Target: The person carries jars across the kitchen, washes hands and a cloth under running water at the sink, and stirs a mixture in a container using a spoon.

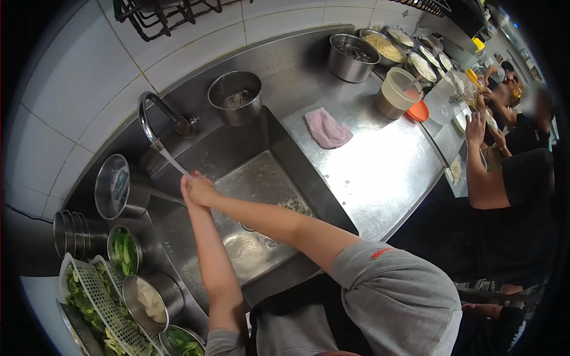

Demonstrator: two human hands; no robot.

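Water runs from the curved faucet (pixel 155 118) onto my two hands, which are pressed together above the metal sink (pixel 255 172). My left hand (pixel 189 191) is on the far-left side of the pair, with its fingers partly hidden. Over it lies my right hand (pixel 202 190), its fingers closed around my left hand. Wet patches and some water show on the sink floor below. Behind the sink stands a metal pot (pixel 235 107) with something pale inside.
Left of the sink are metal bowls, leafy greens (pixel 123 251), cut white pieces (pixel 151 301) and a white basket (pixel 110 302). On the right counter lie a pink cloth (pixel 328 128), a pot (pixel 352 62) and a bucket (pixel 396 95). Co-workers (pixel 522 178) stand far right.
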